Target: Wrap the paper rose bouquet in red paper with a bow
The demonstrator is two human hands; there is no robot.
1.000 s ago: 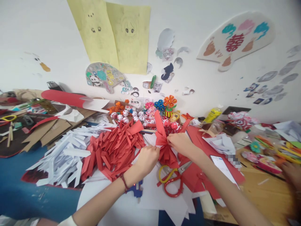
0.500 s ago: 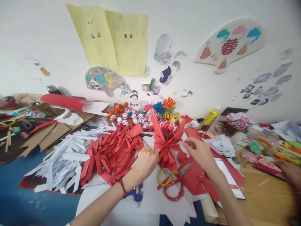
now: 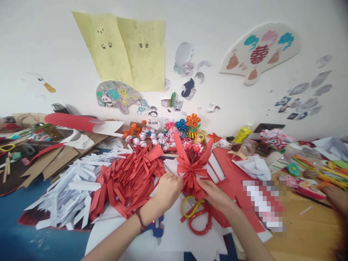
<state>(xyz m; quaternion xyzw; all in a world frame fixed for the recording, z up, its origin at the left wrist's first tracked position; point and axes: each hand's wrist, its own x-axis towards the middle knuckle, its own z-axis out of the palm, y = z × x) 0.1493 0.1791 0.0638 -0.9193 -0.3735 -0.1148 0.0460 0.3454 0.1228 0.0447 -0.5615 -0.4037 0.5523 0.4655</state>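
A red folded-paper bouquet (image 3: 192, 168) with red and white flower heads (image 3: 193, 148) stands upright between my hands. My left hand (image 3: 170, 188) is closed at its left side, the fingers curled round something I cannot make out. My right hand (image 3: 213, 194) touches the lower right of the red paper, fingers around its edge. Below the bouquet lie scissors (image 3: 199, 221) with one yellow and one red handle loop, their blades hidden by my right hand and the paper. A blue glue gun (image 3: 157, 227) lies beside my left wrist.
Heaps of red strips (image 3: 130, 177) and white strips (image 3: 70, 188) lie to the left. Red sheets (image 3: 231, 174) are on the right. Behind stand paper flowers (image 3: 192, 123) and a yellow bottle (image 3: 243, 133). Another person's hand (image 3: 337, 199) is at the far right.
My right hand has moved left and down from beside the bouquet onto its red paper, now covering the scissor blades. My left hand has stayed closed at the bouquet. The view has shifted slightly.
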